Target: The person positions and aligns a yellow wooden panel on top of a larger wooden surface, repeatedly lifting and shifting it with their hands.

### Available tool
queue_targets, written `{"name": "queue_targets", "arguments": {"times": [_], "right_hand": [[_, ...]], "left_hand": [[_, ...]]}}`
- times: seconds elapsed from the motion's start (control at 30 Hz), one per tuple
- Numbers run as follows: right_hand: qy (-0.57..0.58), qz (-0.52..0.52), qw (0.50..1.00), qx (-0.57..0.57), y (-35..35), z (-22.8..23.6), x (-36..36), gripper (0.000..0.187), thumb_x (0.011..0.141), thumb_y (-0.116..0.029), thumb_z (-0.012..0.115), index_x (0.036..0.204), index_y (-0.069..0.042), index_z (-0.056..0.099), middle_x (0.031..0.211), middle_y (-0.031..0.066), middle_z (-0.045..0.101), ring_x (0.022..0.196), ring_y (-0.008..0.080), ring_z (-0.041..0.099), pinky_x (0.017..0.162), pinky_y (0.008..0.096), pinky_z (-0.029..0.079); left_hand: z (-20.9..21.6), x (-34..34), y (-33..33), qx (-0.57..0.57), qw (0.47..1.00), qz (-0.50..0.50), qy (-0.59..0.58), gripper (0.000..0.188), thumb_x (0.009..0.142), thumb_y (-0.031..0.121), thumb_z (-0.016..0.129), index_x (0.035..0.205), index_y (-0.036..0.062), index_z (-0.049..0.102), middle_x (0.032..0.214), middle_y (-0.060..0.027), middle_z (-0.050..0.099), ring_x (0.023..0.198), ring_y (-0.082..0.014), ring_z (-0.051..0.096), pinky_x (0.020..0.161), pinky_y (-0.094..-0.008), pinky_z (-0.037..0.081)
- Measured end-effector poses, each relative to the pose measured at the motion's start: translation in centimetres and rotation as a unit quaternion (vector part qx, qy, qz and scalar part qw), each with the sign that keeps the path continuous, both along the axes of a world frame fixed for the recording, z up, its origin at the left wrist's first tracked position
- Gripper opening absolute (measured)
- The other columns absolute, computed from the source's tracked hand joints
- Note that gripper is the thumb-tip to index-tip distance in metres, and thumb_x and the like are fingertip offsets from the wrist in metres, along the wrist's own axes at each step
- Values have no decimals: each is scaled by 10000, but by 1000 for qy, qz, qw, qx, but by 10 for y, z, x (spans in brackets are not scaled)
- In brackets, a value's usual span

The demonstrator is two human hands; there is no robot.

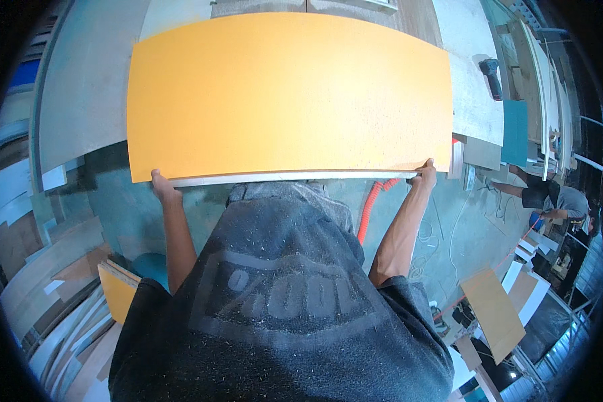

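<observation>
A wide orange-yellow panel (pixel 288 97) lies across the workbench (pixel 80 100) in front of me, its near edge jutting past the bench toward my body. A pale strip (pixel 281 177) shows along that near edge. My left hand (pixel 163 187) grips the panel close to its near left corner, thumb on top. At the near right corner, my right hand (pixel 425 175) holds it the same way, thumb over the upper face. The fingers of both hands are hidden beneath the panel.
A dark cordless power tool (pixel 491 77) lies on the bench's right side. An orange coiled hose (pixel 370 211) hangs by my right leg. Cut boards are stacked at left (pixel 67 321). A tan panel (pixel 494 313) stands at lower right. Another person (pixel 561 201) bends down at far right.
</observation>
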State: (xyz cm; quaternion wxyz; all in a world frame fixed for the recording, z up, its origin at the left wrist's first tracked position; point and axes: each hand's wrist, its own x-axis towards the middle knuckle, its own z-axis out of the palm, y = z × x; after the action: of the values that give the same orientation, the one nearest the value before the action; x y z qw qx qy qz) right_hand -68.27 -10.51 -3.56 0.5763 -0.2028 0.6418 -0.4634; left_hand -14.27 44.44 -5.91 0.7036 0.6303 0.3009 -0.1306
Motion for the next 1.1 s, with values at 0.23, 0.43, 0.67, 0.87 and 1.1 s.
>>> {"name": "queue_targets", "arguments": {"times": [0.23,0.43,0.67,0.87,1.1], "right_hand": [[646,179,648,-361,114,64,72,663,897,-387,828,1381,-9,577,1266,231,670,1207,390,646,1023,544,503],[516,562,467,-446,227,101,145,471,908,-378,794,1332,-231,655,1355,-1,619,1354,196,532,1208,581,213],[505,588,464,-428,206,98,152,443,912,-366,749,1327,-261,635,1229,-25,639,1172,190,575,1023,491,326],[499,568,466,-460,141,86,206,425,913,-395,757,1299,-250,655,1211,-36,643,1171,186,567,1032,479,309],[481,565,479,-469,72,88,279,397,930,-397,751,1283,-235,672,1191,-11,656,1173,199,571,1025,490,307]], "left_hand": [[55,-22,-43,617,743,-122,-228,687,881,370,801,1361,-49,543,1335,-223,623,1283,-405,580,1053,-556,484],[107,-66,-226,444,554,-566,-419,819,954,479,732,1637,180,395,1709,-159,336,1570,-404,300,1226,-654,290],[107,-74,-264,475,524,-640,-300,840,996,608,622,1693,285,283,1795,-55,124,1637,-411,87,1209,-792,139],[108,-15,-329,477,518,-639,-308,827,1008,619,596,1695,296,268,1794,-45,124,1637,-400,95,1206,-785,180],[112,59,-399,497,502,-647,-287,834,1016,626,581,1702,316,224,1796,-32,107,1638,-393,93,1224,-763,191]]}}
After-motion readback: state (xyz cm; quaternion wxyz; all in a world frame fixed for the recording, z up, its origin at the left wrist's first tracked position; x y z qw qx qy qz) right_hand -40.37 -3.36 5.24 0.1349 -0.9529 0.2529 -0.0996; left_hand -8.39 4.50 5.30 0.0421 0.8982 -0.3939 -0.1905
